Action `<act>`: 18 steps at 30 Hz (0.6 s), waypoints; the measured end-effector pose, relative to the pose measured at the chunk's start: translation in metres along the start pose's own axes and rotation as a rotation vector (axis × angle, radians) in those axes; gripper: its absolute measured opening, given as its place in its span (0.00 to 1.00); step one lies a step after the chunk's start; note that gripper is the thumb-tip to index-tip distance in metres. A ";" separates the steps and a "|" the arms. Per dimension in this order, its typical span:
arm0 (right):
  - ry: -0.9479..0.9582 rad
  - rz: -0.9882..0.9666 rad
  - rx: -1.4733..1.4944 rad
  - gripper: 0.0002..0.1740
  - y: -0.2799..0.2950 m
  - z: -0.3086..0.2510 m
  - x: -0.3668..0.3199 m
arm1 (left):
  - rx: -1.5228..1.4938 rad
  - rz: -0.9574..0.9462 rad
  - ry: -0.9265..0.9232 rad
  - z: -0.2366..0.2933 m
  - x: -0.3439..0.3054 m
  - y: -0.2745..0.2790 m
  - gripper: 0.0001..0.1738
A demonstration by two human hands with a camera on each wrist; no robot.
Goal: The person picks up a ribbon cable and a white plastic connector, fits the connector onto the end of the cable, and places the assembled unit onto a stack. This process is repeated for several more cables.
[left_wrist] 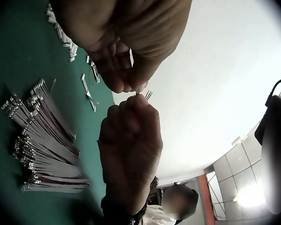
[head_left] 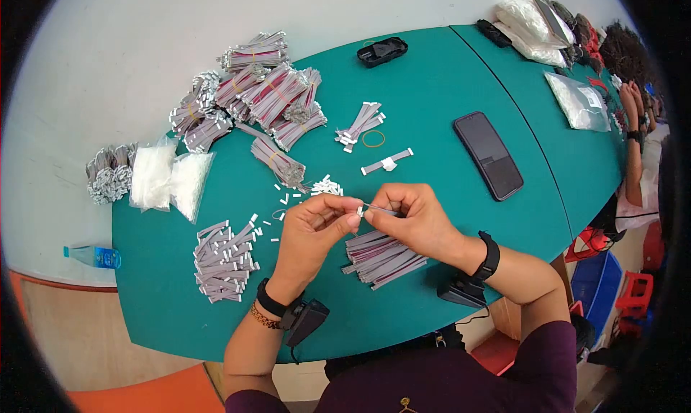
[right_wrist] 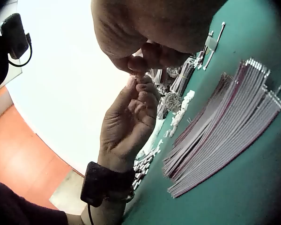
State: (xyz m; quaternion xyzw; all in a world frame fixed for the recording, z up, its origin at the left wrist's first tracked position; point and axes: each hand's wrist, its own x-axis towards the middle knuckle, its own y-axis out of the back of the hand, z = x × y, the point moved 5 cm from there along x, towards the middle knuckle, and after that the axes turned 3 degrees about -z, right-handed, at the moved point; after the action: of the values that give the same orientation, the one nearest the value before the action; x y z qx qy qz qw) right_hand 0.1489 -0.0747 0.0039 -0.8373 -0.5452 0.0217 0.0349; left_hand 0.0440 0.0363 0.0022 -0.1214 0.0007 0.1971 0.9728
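Note:
In the head view the left hand (head_left: pixel 317 229) pinches a small white connector (head_left: pixel 360 211) between thumb and forefinger. The right hand (head_left: pixel 412 215) grips a grey ribbon cable (head_left: pixel 381 210), its end at the connector. Both hands' fingertips meet in the left wrist view, where metal cable ends (left_wrist: pixel 149 95) stick out beside them. Below the hands lies a stack of grey and dark red ribbon cables (head_left: pixel 381 258). Loose white connectors (head_left: pixel 327 186) lie just behind the left hand. The fingers hide most of the held pieces.
Cables with white ends (head_left: pixel 227 262) are piled at the left. Bundled cables (head_left: pixel 273 96) and bags of white parts (head_left: pixel 152 175) lie farther back. A phone (head_left: pixel 489 156) rests at the right, a black case (head_left: pixel 382 52) at the back. Another person's arm (head_left: pixel 632 147) is at far right.

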 end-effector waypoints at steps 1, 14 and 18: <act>0.002 -0.007 0.009 0.08 -0.001 0.000 0.000 | 0.008 0.003 -0.002 0.000 0.000 0.000 0.10; -0.006 -0.066 0.094 0.08 -0.003 -0.004 0.000 | -0.007 -0.041 -0.041 0.001 0.001 0.001 0.12; -0.025 -0.095 0.094 0.08 -0.005 -0.005 -0.001 | -0.028 -0.066 -0.116 0.002 0.001 -0.001 0.12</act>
State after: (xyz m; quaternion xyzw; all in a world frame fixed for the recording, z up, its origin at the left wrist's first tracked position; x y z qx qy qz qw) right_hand 0.1445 -0.0739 0.0097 -0.8077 -0.5830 0.0558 0.0682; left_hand 0.0454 0.0369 0.0046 -0.1232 -0.0622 0.1716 0.9754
